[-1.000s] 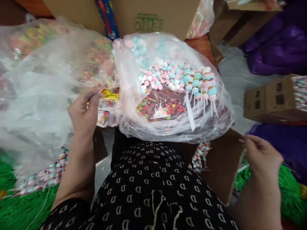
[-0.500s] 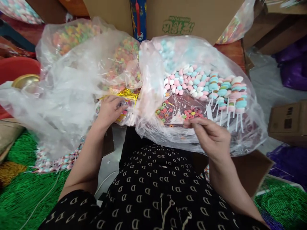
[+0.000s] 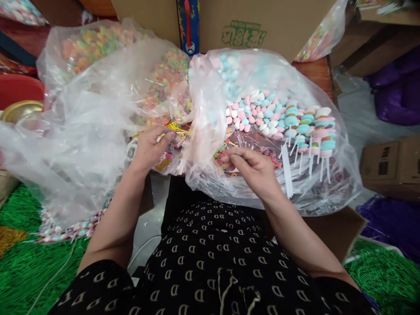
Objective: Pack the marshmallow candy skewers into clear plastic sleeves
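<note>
My left hand [image 3: 151, 148] is closed in a pinch beside a bundle of yellow twist ties [image 3: 177, 127]; what sits between its fingertips is too small to tell. Under it lie printed clear packets [image 3: 164, 161]. My right hand [image 3: 252, 169] is also pinched, over the small ring gummies [image 3: 219, 153] inside the open clear bag [image 3: 210, 177]. Its fingertips hide whatever they hold. Behind it are loose pink, blue and white marshmallows [image 3: 254, 109]. To the right, marshmallow skewers [image 3: 310, 127] lie with their white sticks towards me, near a bunch of white sticks [image 3: 286, 170].
A clear bag of colourful gummies [image 3: 95, 46] stands at the back left, near a red basin [image 3: 19, 89]. A cardboard box [image 3: 282, 28] blocks the far side. Finished-looking skewers [image 3: 68, 225] lie over green shredded filler [image 3: 19, 262]. An open carton [image 3: 334, 232] is at lower right.
My right hand has moved left, from the pinkish gummies to beside the bag's folded edge. My left hand has shifted slightly, its fingers now pinched at the yellow twist ties.
</note>
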A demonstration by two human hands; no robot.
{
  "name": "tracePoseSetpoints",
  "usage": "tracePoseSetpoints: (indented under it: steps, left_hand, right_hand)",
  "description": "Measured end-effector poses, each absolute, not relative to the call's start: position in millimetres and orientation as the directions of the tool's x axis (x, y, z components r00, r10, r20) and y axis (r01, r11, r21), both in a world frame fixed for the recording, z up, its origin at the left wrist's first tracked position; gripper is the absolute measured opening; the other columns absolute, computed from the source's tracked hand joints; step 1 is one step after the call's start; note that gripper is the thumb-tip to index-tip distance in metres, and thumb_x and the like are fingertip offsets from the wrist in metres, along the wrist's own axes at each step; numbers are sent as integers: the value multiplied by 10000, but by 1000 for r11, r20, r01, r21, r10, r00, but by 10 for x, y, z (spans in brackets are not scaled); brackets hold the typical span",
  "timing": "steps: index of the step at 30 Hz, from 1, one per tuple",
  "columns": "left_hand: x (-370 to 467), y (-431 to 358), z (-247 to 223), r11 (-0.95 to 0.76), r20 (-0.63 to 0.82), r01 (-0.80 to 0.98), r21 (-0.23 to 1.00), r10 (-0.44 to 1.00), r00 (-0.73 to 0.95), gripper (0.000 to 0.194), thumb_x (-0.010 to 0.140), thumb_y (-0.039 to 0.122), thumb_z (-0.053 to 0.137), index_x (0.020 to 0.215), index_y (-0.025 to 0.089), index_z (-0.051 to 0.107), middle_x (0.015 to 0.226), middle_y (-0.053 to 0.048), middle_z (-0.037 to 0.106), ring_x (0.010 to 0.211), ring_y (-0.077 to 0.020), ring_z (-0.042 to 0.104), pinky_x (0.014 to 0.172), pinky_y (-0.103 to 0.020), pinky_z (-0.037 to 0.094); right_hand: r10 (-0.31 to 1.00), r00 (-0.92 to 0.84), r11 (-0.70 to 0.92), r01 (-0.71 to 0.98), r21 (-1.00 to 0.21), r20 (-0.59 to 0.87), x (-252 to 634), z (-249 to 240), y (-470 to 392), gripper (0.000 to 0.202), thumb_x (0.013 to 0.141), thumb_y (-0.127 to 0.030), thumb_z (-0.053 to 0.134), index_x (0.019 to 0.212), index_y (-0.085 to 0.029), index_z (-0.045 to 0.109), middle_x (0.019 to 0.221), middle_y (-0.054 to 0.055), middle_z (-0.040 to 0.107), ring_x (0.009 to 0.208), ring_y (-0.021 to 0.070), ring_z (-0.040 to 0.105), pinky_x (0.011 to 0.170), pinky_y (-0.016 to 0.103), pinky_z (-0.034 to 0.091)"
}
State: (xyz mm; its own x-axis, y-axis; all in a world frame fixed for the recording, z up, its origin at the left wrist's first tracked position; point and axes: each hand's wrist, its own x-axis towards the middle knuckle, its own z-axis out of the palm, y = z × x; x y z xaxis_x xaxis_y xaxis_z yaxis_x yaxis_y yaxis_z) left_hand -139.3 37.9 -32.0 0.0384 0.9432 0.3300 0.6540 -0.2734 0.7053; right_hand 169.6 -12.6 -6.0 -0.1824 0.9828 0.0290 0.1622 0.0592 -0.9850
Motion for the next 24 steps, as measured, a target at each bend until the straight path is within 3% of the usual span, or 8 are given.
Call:
tracePoseSetpoints:
  steps: [4,6,8,11,13,16,20,24]
  left_hand:
    - [-1046,255,-222,-316,361,449,836,932,-15,313,915,531,698,909,229,775,817,-13,757,759,-176,666,745,-306,527]
    - [-843,209,-209,-307,351,363,880,934,-61,320,899,540,728,905,223,769,793,-6,747,722,-159,659,701,-286,529]
    - [-644,179,-220,-293,336,269,917,933,-127,333,880,546,754,905,214,757,780,-2,738,712,-146,662,694,-272,536]
    - [-385,144,-232,-219,221,28,975,959,-180,352,817,536,825,893,209,719,755,18,710,680,-119,654,690,-246,550]
    - [-259,114,-202,-92,75,-204,975,993,-87,384,732,503,901,871,215,687,767,25,700,659,-110,643,661,-236,557]
    - [-152,65,-106,219,-127,-454,864,966,223,442,687,546,915,891,215,703,831,-14,719,690,-147,667,630,-272,580]
    - [-93,48,-41,441,-225,-385,811,841,492,453,701,567,899,890,179,764,754,-49,713,646,-169,652,619,-298,562]
    - [-62,88,-89,387,-264,-284,877,883,387,408,599,414,982,833,163,762,755,-27,728,657,-139,637,682,-279,540]
  right_hand:
    - [977,-200,-44,134,-990,-71,1445,-71,177,522,892,-577,732,1278,-225,727,1262,105,767,1096,230,747,954,430,636]
    - [968,-225,-89,101,-991,-110,1406,-68,266,632,854,-651,745,1324,-231,695,1303,111,741,1108,239,731,935,422,634]
    - [954,-262,-137,45,-990,-144,1429,-71,284,628,826,-675,764,1266,-231,703,1145,83,772,948,205,735,811,371,635]
    - [957,-255,-168,-88,-982,-141,1538,-90,214,444,800,-634,811,922,-220,707,762,-14,698,663,122,632,645,284,562]
    - [973,-212,-131,-155,-979,-96,1640,-96,154,434,794,-607,829,765,-220,635,650,-51,613,589,95,549,598,255,503]
    - [962,-272,-71,-130,-989,-33,1825,-55,96,462,773,-626,840,746,-220,622,641,-58,588,589,93,504,573,245,436]
    - [926,-378,4,14,-1000,-2,2098,69,67,473,813,-646,797,756,-207,632,659,-56,551,616,88,452,579,247,357]
    - [922,-386,18,126,-992,-33,2295,99,44,407,863,-563,785,745,-202,640,634,-64,477,616,86,380,574,262,298]
